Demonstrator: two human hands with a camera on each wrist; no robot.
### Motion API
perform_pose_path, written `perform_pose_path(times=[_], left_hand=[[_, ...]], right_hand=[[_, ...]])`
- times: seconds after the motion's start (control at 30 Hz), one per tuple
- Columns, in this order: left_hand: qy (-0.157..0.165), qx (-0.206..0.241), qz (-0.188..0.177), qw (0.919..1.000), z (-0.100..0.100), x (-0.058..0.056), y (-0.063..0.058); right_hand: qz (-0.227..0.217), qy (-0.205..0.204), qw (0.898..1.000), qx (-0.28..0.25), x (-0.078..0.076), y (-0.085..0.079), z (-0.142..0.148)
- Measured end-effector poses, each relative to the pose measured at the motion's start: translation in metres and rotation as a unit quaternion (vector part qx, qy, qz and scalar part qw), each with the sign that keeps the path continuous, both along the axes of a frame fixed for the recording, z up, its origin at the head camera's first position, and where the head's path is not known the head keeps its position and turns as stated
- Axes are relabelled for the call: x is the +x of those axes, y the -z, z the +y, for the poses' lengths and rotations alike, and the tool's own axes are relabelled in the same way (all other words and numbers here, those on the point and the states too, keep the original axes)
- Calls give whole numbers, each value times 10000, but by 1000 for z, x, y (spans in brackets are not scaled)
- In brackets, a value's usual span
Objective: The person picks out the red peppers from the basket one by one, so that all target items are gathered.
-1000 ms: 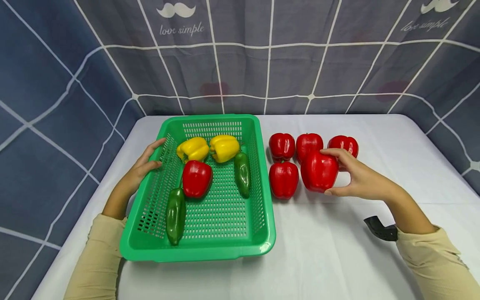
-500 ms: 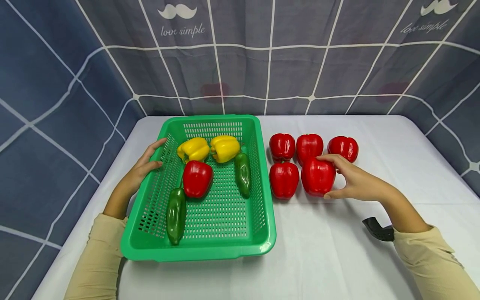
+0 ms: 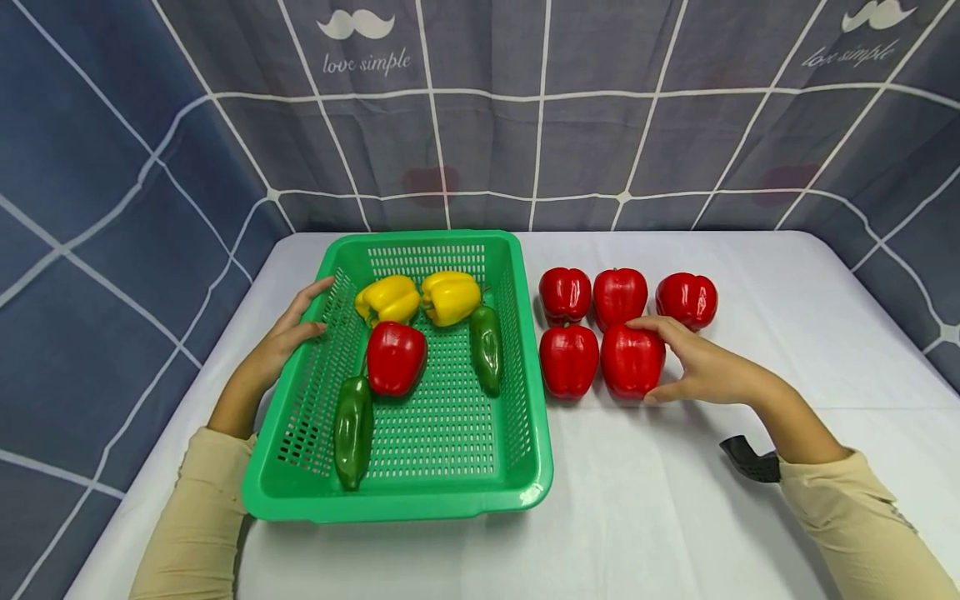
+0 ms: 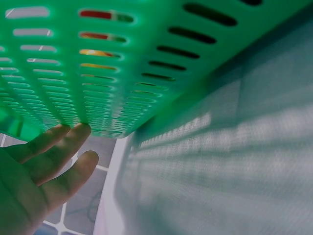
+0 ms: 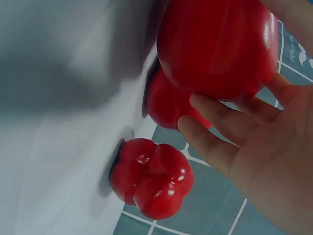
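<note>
In the head view my left hand (image 3: 281,343) rests on the left rim of a green plastic basket (image 3: 397,505), thumb and a finger reaching over it. The left wrist view shows other fingers (image 4: 68,178) extended along the basket's outer side. My right hand (image 3: 701,364) holds a red bell pepper (image 3: 632,362), fingertips on its far side, thumb on the near side. That pepper stands upright beside another red bell pepper (image 3: 568,362), in front of more red peppers. From the right wrist view I cannot tell whether it touches the table.
Inside the basket lie two yellow bell peppers (image 3: 450,298), a red bell pepper (image 3: 396,358) and two long green peppers (image 3: 352,433). Three red bell peppers (image 3: 619,296) form a back row on the white-covered table (image 3: 637,508). A grey grid-patterned curtain (image 3: 480,142) hangs behind.
My right hand has brought its red bell pepper down and slightly left, close beside the front red pepper. My left hand and the basket stay in place.
</note>
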State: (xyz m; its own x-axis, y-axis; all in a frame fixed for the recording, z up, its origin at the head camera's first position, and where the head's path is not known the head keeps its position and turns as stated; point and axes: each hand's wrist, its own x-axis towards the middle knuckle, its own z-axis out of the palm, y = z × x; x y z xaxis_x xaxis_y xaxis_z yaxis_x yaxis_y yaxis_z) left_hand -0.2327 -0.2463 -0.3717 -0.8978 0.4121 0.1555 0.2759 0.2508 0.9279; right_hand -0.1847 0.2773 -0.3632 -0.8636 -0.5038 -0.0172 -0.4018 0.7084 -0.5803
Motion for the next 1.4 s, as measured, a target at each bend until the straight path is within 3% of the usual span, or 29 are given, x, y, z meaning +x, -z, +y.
perform_pose_path(times=[0.27, 0.57, 0.9, 1.4], left_hand=[[75, 170, -126, 9997, -2, 1, 2], [25, 79, -32, 10000, -1, 2, 1], [-54, -8, -37, 10000, -2, 2, 1], [32, 12, -62, 10000, -1, 0, 0]], right_hand=[[-155, 38, 9999, 23, -1, 6, -2], [-198, 64, 9998, 34, -2, 7, -3], [152, 18, 9999, 41, -5, 12, -6], [467, 46, 9989, 65, -3, 5, 2]])
